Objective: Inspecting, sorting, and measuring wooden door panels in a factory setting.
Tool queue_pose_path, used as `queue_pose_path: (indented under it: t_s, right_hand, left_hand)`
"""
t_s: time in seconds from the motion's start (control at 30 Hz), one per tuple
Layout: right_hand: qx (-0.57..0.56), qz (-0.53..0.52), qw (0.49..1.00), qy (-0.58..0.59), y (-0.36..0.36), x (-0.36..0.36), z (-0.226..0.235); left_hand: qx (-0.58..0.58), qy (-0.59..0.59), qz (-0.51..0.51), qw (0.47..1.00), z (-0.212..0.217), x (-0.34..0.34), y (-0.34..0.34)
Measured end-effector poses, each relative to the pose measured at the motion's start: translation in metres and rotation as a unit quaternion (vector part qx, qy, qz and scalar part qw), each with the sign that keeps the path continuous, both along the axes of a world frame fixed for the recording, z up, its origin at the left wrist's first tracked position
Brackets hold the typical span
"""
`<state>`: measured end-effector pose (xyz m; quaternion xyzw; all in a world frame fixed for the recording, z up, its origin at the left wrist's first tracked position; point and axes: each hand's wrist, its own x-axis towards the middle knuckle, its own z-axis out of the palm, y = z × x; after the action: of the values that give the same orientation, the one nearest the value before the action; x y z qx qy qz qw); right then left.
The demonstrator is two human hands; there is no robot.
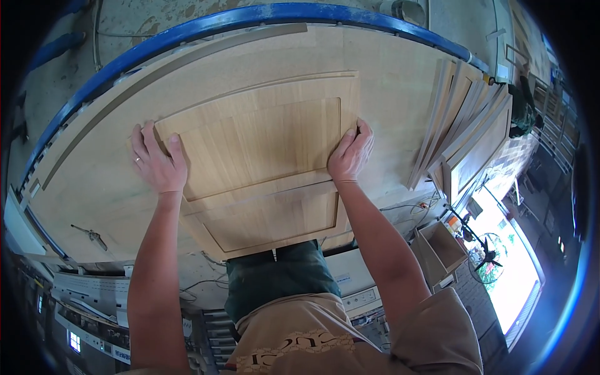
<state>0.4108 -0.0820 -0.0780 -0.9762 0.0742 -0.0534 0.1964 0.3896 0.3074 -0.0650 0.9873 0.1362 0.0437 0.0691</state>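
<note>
A light wooden cabinet door (262, 144) with a raised frame and recessed centre panel lies in front of me. My left hand (159, 161), with a ring on one finger, grips its left edge, thumb on the face and fingers around the outside. On the opposite edge, my right hand (351, 153) is closed the same way, its fingertips partly hidden. Nearer my body is a second similar wooden door (275, 219), against the first one's near edge and overhanging toward my waist. Whether the two overlap, I cannot tell.
The doors rest on a broad wooden worktable (390, 106) with a blue rail (281, 11) along its far side. A long wooden strip (125, 94) lies near that rail. Several framed panels (459, 125) lean at the right. A small metal tool (90, 235) sits at the left.
</note>
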Motion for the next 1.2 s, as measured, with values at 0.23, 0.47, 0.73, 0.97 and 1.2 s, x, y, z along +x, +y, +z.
queue_pose_path:
  t_s: [0.23, 0.47, 0.73, 0.97, 1.2]
  right_hand:
    - [0.000, -0.005, 1.000, 0.003, 0.0013, -0.0008, -0.0002]
    - [0.000, 0.001, 1.000, 0.008, -0.0001, -0.0005, -0.0002]
    - [-0.007, 0.004, 1.000, 0.006, 0.0011, -0.0006, 0.0010]
    - [0.000, -0.006, 1.000, 0.000, 0.0033, -0.0003, 0.0002]
    - [-0.007, 0.005, 1.000, -0.008, -0.0006, -0.0014, -0.0003]
  left_hand:
    - [0.006, -0.004, -0.003, 1.000, 0.0004, -0.0009, 0.0004]
    - [0.005, -0.006, -0.002, 1.000, -0.0007, -0.0009, 0.0001]
    - [0.007, -0.001, 0.000, 1.000, -0.0003, -0.0007, 0.0007]
    - [0.007, -0.008, 0.001, 1.000, 0.0009, -0.0004, -0.0003]
    - [0.001, -0.003, 0.008, 1.000, -0.0044, -0.0054, -0.0003]
